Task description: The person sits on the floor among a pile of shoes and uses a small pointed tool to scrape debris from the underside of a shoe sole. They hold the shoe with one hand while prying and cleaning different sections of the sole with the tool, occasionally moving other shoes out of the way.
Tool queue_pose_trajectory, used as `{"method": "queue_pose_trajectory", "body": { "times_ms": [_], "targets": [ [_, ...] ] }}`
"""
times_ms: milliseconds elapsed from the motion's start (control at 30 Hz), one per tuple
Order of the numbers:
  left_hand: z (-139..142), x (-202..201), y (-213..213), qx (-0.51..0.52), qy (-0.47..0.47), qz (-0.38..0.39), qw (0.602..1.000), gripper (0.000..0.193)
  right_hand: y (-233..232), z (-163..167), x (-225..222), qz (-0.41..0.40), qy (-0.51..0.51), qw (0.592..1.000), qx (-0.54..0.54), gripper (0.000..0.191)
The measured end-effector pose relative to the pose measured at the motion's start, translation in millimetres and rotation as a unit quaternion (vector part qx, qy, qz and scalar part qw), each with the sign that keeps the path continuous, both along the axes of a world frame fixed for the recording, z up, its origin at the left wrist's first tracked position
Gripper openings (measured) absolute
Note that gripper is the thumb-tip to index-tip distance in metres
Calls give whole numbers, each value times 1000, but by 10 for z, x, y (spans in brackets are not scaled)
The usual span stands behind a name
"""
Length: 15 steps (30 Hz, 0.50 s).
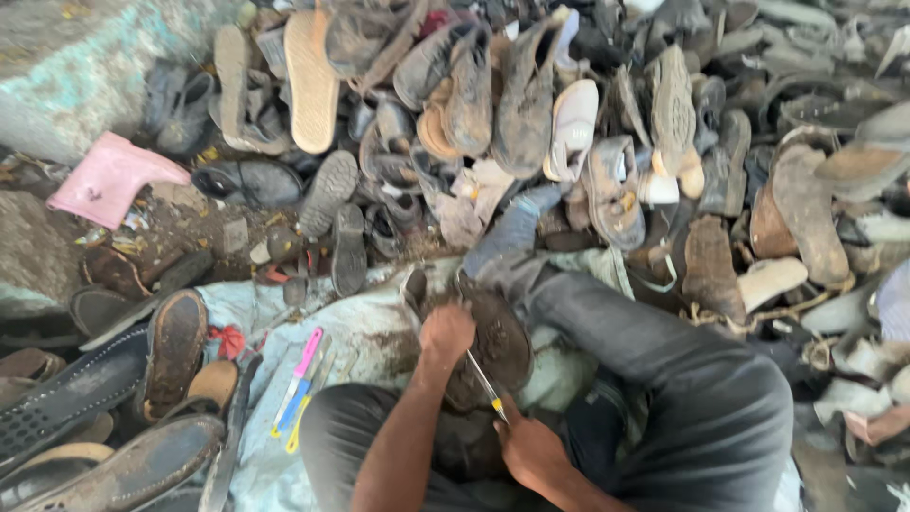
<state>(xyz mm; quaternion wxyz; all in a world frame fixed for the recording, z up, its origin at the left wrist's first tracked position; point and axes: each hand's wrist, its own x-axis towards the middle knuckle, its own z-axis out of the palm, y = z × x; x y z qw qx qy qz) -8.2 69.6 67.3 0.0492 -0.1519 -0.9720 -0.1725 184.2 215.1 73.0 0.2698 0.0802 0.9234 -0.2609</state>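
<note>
My left hand (445, 334) grips the upper edge of a worn, dirty brown shoe (498, 343) that rests between my knees on a pale cloth. My right hand (531, 450) holds a thin knife (485, 384) with a yellow handle end, its blade angled up against the shoe's side. My legs in dark trousers (682, 379) frame the shoe on both sides.
A big heap of old shoes and soles (569, 123) fills the ground ahead and to the right. More soles and sandals (142, 379) lie at the left. Pink, blue and yellow cutters (299, 389) lie on the pale cloth (256, 313). A pink boot piece (109, 175) sits far left.
</note>
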Motion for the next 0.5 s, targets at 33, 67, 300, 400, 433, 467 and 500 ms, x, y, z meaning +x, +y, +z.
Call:
{"method": "queue_pose_trajectory", "body": {
  "times_ms": [33, 67, 300, 400, 433, 467, 500],
  "targets": [
    [-62, -6, -7, 2, -113, -10, 994, 35, 85, 11, -7, -2, 60, 998, 2, 56],
    [-129, -3, -25, 5, -126, 31, 992, 35, 181, 34, -26, -5, 116, 993, 4, 54],
    [-241, 28, -127, 148, -93, 75, 982, 55, 411, 213, -972, 114, 189, 974, 51, 51],
    [-119, 77, -86, 125, -127, 85, 980, 51, 193, 145, -1497, 133, 145, 976, 89, 56],
    [-82, 95, -76, 103, -163, 91, 977, 46, 113, 151, -1614, 139, 151, 974, 91, 59],
    [-53, 119, -72, 99, -160, 84, 978, 43, 48, 169, -1680, 145, 159, 972, 95, 50],
    [-30, 139, -73, 95, -157, 80, 980, 41, 14, 167, -1716, 152, 169, 969, 99, 42]
  ]
}}
